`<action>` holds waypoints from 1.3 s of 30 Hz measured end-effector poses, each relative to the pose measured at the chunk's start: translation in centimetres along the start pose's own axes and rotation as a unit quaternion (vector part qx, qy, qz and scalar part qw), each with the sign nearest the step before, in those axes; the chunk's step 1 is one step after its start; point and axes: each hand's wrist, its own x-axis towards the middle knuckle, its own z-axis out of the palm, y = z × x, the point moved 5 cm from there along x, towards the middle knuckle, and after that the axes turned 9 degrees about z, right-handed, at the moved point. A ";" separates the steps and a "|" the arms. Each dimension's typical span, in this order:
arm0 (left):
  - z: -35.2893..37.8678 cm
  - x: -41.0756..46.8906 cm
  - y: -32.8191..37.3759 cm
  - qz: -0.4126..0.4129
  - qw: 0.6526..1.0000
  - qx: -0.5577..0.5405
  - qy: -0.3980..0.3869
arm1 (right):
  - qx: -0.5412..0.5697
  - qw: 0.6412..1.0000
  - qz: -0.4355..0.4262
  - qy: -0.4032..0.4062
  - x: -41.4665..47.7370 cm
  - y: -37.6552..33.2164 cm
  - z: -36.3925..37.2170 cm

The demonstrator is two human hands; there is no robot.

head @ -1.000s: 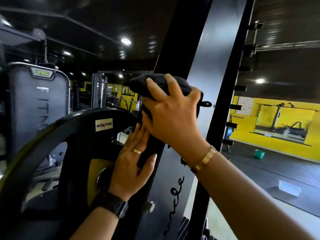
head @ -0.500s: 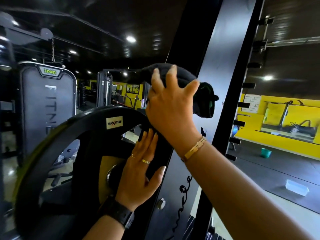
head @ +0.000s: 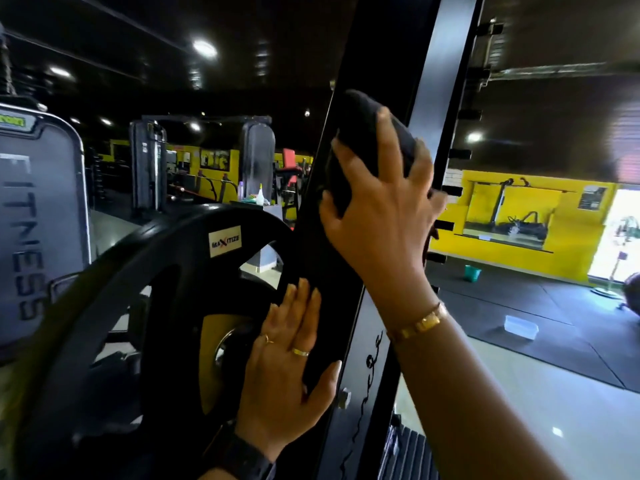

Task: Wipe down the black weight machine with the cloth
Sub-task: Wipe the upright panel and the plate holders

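At a gym, seen from the head view, a person's right hand (head: 381,220) curls its fingers round a bunched dark cloth (head: 356,112) and presses it high on the slanting upright of the black weight machine (head: 446,64), apparently mid-wipe. The left hand (head: 287,368), fingers straight and holding nothing, lies flat lower on the post beside a weight plate (head: 173,258), seemingly as a brace. The upright's face shows a dull grey sheen.

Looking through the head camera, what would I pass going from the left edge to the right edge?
Grey FITNESS panel → black weight plate → left hand, fingers straight → right hand gripping the black cloth → green bucket → clear plastic box on the floor.
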 end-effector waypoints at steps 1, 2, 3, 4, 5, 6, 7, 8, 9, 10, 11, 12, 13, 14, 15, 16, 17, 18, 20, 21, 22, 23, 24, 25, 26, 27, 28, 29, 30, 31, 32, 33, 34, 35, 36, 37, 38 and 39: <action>0.0 0.0 0.0 0.006 1.000 -0.004 0.006 | -0.053 0.998 -0.019 0.010 -0.1 -0.8 0.1; 0.0 0.0 0.0 0.013 1.000 -0.007 0.015 | -0.103 0.993 -0.049 0.019 -0.4 -1.7 0.2; 0.0 -0.1 0.0 0.018 1.000 -0.011 0.023 | -0.139 0.987 -0.083 0.022 -1.0 -2.5 0.6; 0.1 -0.1 -0.1 0.024 0.999 -0.011 0.029 | -0.156 0.981 -0.117 0.021 -1.7 -3.1 1.0; 0.2 -0.2 -0.1 0.028 0.999 -0.011 0.033 | -0.158 0.976 -0.148 0.019 -2.5 -3.4 1.5; 0.2 -0.2 -0.1 0.032 0.999 -0.010 0.039 | -0.150 0.974 -0.171 0.018 -3.3 -3.3 1.7; 0.2 -0.3 -0.1 0.034 0.998 -0.009 0.046 | -0.137 0.973 -0.187 0.016 -4.1 -3.0 1.7; 0.2 -0.4 0.0 0.034 0.998 -0.012 0.051 | -0.121 0.973 -0.195 0.013 -4.8 -2.4 1.5; 0.1 -0.4 0.0 0.033 0.998 -0.014 0.054 | -0.102 0.976 -0.191 0.009 -5.4 -1.6 1.1; 0.1 -0.5 0.0 0.032 0.998 -0.017 0.056 | -0.081 0.981 -0.175 0.000 -5.9 -0.7 0.7; 0.1 -0.6 0.0 0.028 0.998 -0.019 0.057 | -0.063 0.987 -0.151 -0.010 -6.2 0.3 0.2; 0.0 -0.6 0.0 0.023 0.998 -0.021 0.059 | -0.051 0.991 -0.124 -0.019 -6.3 1.2 -0.4; 0.0 -0.5 0.0 0.019 0.997 -0.024 0.065 | -0.042 0.994 -0.098 -0.026 -6.1 1.7 -0.9; -0.1 -0.4 0.0 0.017 0.997 -0.025 0.070 | -0.035 0.996 -0.073 -0.032 -5.5 2.1 -1.3; -0.1 -0.4 0.0 0.015 0.997 -0.026 0.072 | -0.030 0.998 -0.047 -0.040 -4.9 2.2 -1.4; -0.1 -0.3 0.0 0.015 0.997 -0.026 0.074 | -0.031 0.998 -0.025 -0.045 -4.1 2.1 -1.5; -0.1 -0.3 0.0 0.014 0.997 -0.026 0.074 | -0.039 0.998 -0.009 -0.045 -3.4 1.7 -1.3; -0.1 -0.3 0.0 0.014 0.997 -0.026 0.072 | -0.055 0.998 -0.003 -0.036 -2.8 1.1 -1.2; -0.1 -0.3 0.0 0.015 0.997 -0.021 0.069 | -0.093 0.995 -0.019 -0.019 -2.4 -0.5 -0.4; -0.2 -0.4 -0.1 0.017 0.997 -0.018 0.069 | -0.112 0.993 -0.039 -0.010 -2.5 -1.3 0.1; -0.1 -0.5 -0.1 0.018 0.997 -0.019 0.070 | -0.128 0.990 -0.062 0.000 -2.9 -2.0 0.6; -0.1 -0.5 -0.1 0.020 0.997 -0.022 0.072 | -0.139 0.987 -0.083 0.009 -3.4 -2.5 1.0; -0.1 -0.6 -0.2 0.020 0.997 -0.027 0.074 | -0.147 0.984 -0.101 0.011 -4.0 -2.7 1.3; -0.1 -0.6 -0.2 0.021 0.996 -0.030 0.076 | -0.152 0.981 -0.119 0.010 -4.7 -2.6 1.5; -0.1 -0.6 -0.2 0.022 0.996 -0.032 0.078 | -0.153 0.979 -0.134 0.007 -5.4 -2.3 1.6; -0.1 -0.6 -0.2 0.023 0.996 -0.032 0.078 | -0.150 0.978 -0.143 0.005 -6.1 -1.9 1.4; -0.1 -0.6 -0.2 0.026 0.996 -0.029 0.075 | -0.142 0.980 -0.143 0.003 -6.8 -1.2 1.0; -0.1 -0.7 -0.1 0.025 0.997 -0.025 0.068 | -0.126 0.983 -0.131 -0.002 -7.4 -0.5 0.6; 0.0 -0.8 0.0 0.021 0.998 -0.018 0.057 | -0.103 0.989 -0.110 -0.008 -7.9 0.4 0.2; 0.0 -1.1 0.2 0.011 0.999 -0.012 0.043 | -0.077 0.994 -0.082 -0.014 -8.3 1.2 -0.1; 0.1 -1.5 0.4 -0.001 1.000 -0.008 0.030 | -0.052 0.997 -0.050 -0.016 -8.4 1.9 -0.3; 0.2 -2.0 0.7 -0.015 1.000 -0.006 0.018 | -0.029 0.999 -0.020 -0.016 -8.3 2.3 -0.4; 0.3 -2.8 1.0 -0.027 1.000 -0.009 0.008 | -0.014 1.000 0.004 -0.012 -8.0 2.6 -0.4; 0.2 -3.5 1.3 -0.037 0.999 -0.013 -0.001 | -0.006 1.000 0.019 -0.005 -7.6 2.4 -0.4; 0.2 -4.1 1.5 -0.045 0.999 -0.016 -0.008 | -0.006 1.000 0.025 0.004 -7.0 2.0 -0.3; 0.2 -4.7 1.6 -0.051 0.998 -0.017 -0.013 | -0.010 1.000 0.023 0.014 -6.4 1.4 -0.2; 0.2 -5.3 1.6 -0.058 0.998 -0.016 -0.017 | -0.020 0.999 0.016 0.020 -6.0 0.6 0.0; 0.1 -5.8 1.5 -0.063 0.998 -0.014 -0.020 | -0.038 0.999 0.004 0.025 -5.7 -0.2 0.2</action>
